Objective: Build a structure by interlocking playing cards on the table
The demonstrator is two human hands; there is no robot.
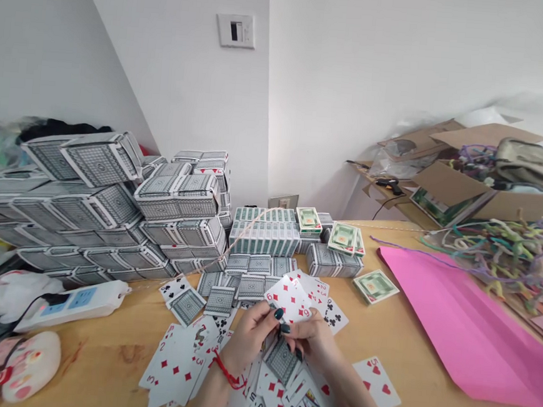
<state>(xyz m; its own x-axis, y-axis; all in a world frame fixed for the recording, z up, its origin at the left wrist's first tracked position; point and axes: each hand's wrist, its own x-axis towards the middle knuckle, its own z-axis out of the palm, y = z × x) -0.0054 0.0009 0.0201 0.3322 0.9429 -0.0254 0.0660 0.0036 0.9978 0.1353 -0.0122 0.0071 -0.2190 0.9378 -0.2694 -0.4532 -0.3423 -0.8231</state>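
Gripping one diamond card (291,300) together, left hand (248,338) and right hand (316,342) meet, fingers curled.

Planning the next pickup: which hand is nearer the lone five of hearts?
Right. The right hand sits just left of the five of hearts; the left hand is farther left, beyond the right.

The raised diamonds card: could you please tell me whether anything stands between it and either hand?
Nothing visible does. The diamonds card is held at its lower edge by both hands, the left hand and the right hand meeting there fingertip to fingertip. The loose cards lie below on the table.
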